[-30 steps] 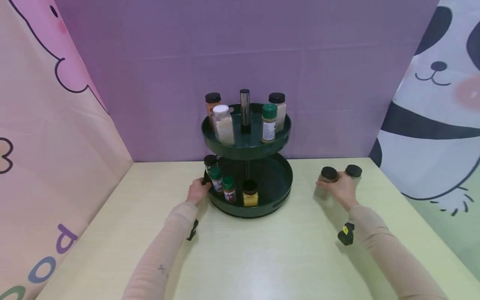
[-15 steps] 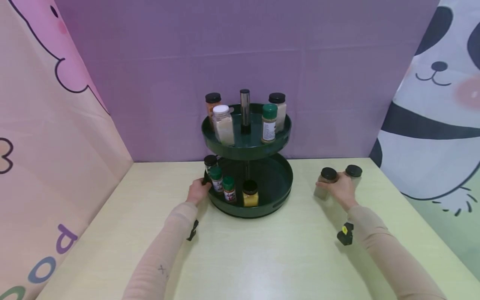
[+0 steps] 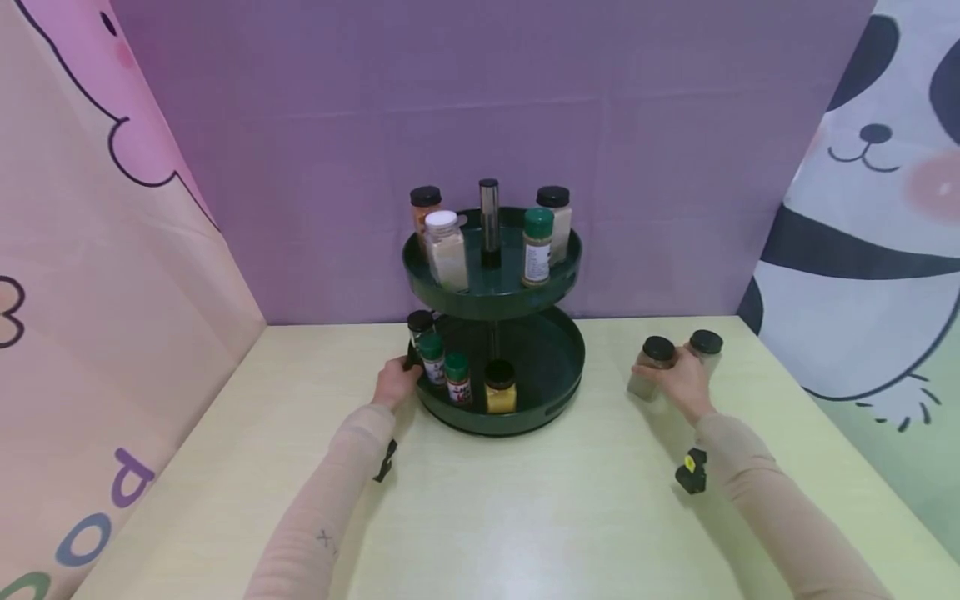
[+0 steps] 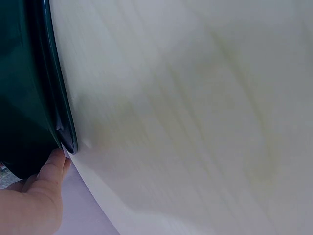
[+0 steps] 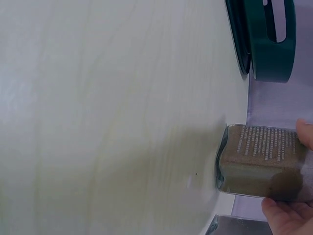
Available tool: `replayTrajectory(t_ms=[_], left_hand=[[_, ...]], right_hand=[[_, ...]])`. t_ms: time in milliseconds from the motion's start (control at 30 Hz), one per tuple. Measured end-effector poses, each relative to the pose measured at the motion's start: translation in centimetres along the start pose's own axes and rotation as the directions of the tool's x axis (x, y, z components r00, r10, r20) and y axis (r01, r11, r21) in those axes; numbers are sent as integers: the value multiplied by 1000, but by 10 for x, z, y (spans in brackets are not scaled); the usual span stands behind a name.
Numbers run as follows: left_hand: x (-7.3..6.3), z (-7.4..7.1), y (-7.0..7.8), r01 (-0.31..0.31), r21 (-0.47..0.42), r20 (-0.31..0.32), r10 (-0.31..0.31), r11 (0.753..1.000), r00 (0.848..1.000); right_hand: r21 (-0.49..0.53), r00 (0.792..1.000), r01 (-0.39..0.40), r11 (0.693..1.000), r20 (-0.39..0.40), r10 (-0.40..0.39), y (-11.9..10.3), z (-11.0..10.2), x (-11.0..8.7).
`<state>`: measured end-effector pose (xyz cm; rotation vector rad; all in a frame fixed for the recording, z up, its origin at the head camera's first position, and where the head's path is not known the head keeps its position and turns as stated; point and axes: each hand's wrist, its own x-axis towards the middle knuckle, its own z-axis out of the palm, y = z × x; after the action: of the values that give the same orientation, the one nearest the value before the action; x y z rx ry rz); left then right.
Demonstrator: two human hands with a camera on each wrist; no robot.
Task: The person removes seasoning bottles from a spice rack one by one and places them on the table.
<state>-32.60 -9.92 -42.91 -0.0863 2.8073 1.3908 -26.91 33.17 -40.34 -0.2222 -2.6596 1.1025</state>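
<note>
The panda-printed drape (image 3: 862, 250) has swayed: after edging rightward half a second ago, it now lies slightly further left, its paw print (image 3: 902, 408) shifting more than the part higher up. In the head view, the two-tier turntable (image 3: 491, 305) appears a hair further left; any movement of the spice jar (image 5: 259, 159) is too small to tell.
</note>
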Motion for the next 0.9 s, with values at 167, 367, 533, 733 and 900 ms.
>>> replayTrajectory(t_ms=[167,367,533,733,900], left_hand=[[1,1,-2,5,-3,-1,-5,1000,1000],[1,0,-1,4,-7,5,-4,1000,1000],[0,-1,0,-11,-10,0,11,1000,1000],[-3,-1,2,-21,-4,-9,21,1000,1000],[-4,-1,2,-23,-4,-16,23,1000,1000]], right_hand=[[16,1000,0,1000,21,0,-1,1,-1],[20,999,-5,1000,37,4,-2,-1,-1],[25,999,-22,999,46,21,-1,-2,1],[65,999,-25,998,49,22,-5,-5,3],[83,997,-35,996,78,28,-15,-12,6]])
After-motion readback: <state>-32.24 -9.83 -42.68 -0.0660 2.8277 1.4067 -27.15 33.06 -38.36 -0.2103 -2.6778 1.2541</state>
